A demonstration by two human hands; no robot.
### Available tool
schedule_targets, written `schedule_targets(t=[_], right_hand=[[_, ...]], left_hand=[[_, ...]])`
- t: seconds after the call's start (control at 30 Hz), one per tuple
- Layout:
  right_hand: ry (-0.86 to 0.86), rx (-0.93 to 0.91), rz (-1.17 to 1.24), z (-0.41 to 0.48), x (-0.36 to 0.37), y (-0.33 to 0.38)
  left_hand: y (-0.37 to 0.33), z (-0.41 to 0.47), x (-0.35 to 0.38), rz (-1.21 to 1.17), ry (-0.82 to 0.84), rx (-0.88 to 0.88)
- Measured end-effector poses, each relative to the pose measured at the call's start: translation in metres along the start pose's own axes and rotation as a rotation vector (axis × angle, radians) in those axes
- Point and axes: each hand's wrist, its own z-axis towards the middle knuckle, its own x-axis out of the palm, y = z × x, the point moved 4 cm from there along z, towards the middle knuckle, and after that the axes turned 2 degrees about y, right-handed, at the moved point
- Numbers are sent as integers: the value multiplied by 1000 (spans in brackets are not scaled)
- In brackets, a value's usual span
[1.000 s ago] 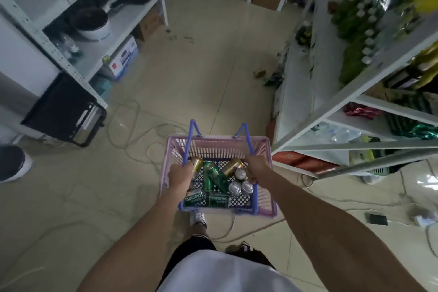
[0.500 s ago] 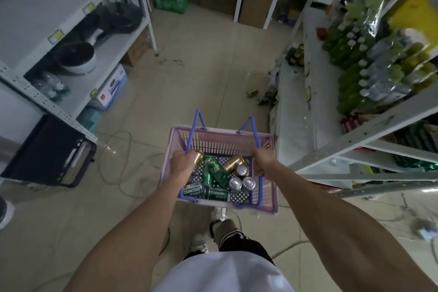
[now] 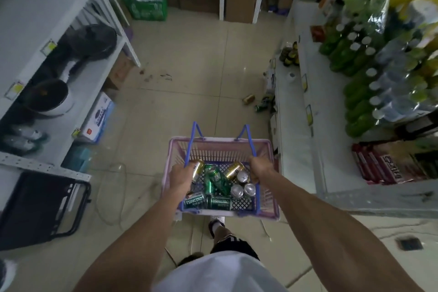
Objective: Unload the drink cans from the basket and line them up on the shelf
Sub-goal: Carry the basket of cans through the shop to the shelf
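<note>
A pink plastic basket (image 3: 220,143) with blue handles hangs in front of me above the floor. My left hand (image 3: 180,176) grips its left handle and my right hand (image 3: 259,168) grips its right handle. Inside lie several drink cans: green Tsingtao cans (image 3: 214,181), gold cans (image 3: 233,169) and silver-topped cans (image 3: 243,188). The white shelf (image 3: 291,125) on my right has a bare lower board beside the basket.
Green bottles (image 3: 355,92) and wrapped bottle packs fill the right shelf higher up. A white shelf unit (image 3: 78,92) with pots stands on the left, a black folded frame (image 3: 42,208) below it. Loose cans (image 3: 259,105) and cables lie on the tiled floor.
I have walked forward along the aisle with the basket held in both hands. The far shelves and the green crate have come into view; the right shelf is closer.
</note>
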Motion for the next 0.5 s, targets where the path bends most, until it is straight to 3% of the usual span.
schedule_targets(t=[0.5], right_hand=[[-48,44,138,80,-39,119]], left_hand=[[-141,96,33,63,46,41]])
